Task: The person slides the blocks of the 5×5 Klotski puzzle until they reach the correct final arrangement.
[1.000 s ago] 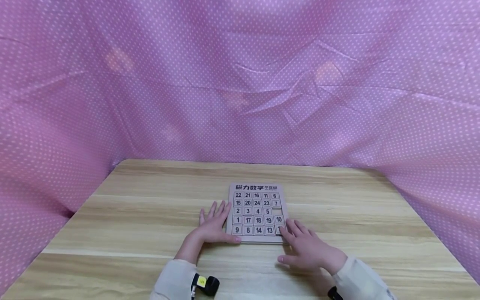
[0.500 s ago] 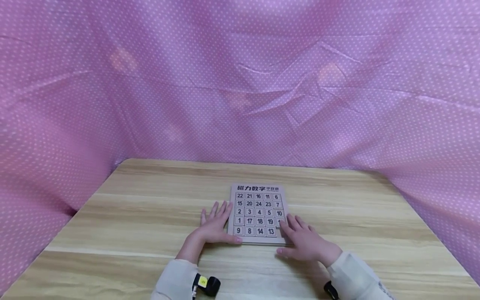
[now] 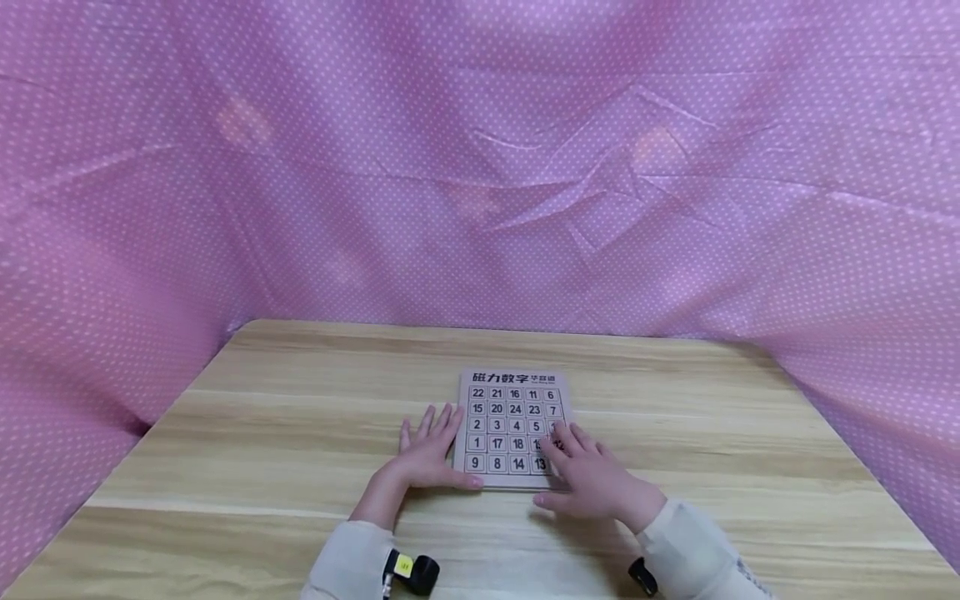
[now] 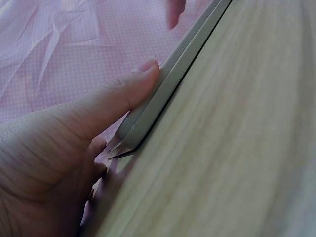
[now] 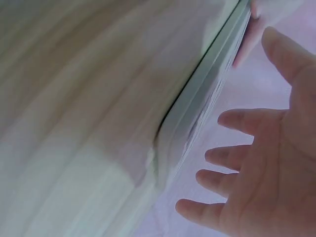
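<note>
A pale number sliding puzzle (image 3: 517,482) lies flat on the table, its square tiles (image 3: 497,425) in rows beneath a printed title. My left hand (image 3: 426,460) is at its near left corner, fingers spread along the left side. In the left wrist view the thumb (image 4: 133,86) rests on the puzzle's near edge. My right hand (image 3: 600,483) is over the lower right part with fingers extended, the index fingertip at tile 19. Whether it touches that tile I cannot tell. This hand partly covers 19, 13 and the right column; the bottom right slot is hidden.
The light wooden table (image 3: 300,383) extends around the puzzle on all sides. A pink dotted cloth (image 3: 480,208) hangs behind it and at both sides. A black wrist camera (image 3: 423,573) sits at the left sleeve.
Tile 10 and the tile below it have slid one place away from me, into the former gap in the right column. My right hand then moved left over 19. My left hand stays put.
</note>
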A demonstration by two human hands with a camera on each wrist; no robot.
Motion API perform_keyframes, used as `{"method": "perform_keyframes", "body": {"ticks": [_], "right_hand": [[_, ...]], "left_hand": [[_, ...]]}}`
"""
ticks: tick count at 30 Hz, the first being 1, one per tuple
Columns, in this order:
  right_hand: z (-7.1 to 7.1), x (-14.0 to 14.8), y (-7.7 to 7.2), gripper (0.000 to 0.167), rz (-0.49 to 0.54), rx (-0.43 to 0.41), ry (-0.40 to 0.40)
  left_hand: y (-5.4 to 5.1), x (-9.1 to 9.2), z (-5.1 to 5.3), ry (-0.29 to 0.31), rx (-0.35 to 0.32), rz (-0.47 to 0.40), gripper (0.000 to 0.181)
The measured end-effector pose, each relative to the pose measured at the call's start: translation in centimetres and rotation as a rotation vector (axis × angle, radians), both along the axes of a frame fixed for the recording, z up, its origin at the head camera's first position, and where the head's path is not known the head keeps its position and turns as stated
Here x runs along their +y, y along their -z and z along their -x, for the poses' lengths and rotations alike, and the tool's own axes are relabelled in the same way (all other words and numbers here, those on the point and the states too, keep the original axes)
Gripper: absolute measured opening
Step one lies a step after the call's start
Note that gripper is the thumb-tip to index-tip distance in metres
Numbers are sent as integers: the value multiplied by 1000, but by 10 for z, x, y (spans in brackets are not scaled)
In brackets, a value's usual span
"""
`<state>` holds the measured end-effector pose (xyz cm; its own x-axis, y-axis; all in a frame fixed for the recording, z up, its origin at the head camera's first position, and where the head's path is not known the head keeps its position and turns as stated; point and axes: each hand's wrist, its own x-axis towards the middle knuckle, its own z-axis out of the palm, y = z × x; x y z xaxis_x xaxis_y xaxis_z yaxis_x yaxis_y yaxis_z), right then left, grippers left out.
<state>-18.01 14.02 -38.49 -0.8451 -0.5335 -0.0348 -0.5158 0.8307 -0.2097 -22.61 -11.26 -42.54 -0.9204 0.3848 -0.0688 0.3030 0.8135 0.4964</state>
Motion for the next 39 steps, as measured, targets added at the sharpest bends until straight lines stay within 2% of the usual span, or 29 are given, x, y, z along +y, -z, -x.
{"method": "perform_keyframes", "body": {"ticks": [8, 16, 24, 39], "right_hand": [[-3, -41, -2, 75, -52, -44, -103], [-2, -65, 3, 73, -100, -41, -144], [-1, -62, 4, 73, -87, -58, -129], [-1, -38, 4, 65, -21, -80, -93]], "left_hand": [[3, -1, 0, 2, 20, 19, 116], [4, -2, 0, 10, 28, 33, 113], [2, -1, 0, 5, 19, 29, 113], [-2, -1, -1, 0, 8, 17, 115]]}}
